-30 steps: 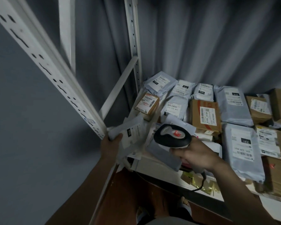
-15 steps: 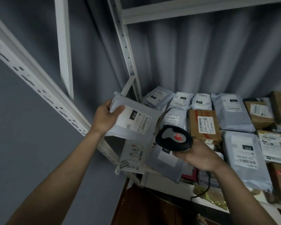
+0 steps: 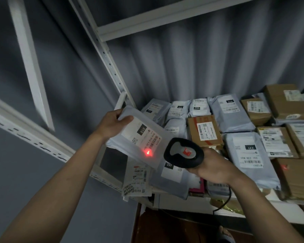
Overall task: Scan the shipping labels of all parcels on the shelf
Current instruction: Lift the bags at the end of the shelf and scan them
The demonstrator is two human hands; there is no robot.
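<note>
A person is scanning a grey mailer held up in front of a shelf crowded with parcels.

The left hand [image 3: 111, 126] is gripping the top corner of the grey mailer [image 3: 139, 137], thumb lying on its face, and is holding it tilted above the shelf's front left corner. A red dot of light is glowing just under the barcode on its shipping label [image 3: 144, 135]. To its right, the right hand [image 3: 212, 168] is closing around the handle of a black barcode scanner [image 3: 183, 152], whose head is pointing toward the mailer. Farther right, grey bags and brown cardboard boxes [image 3: 204, 131] are lying label-up across the shelf [image 3: 174, 200].
</note>
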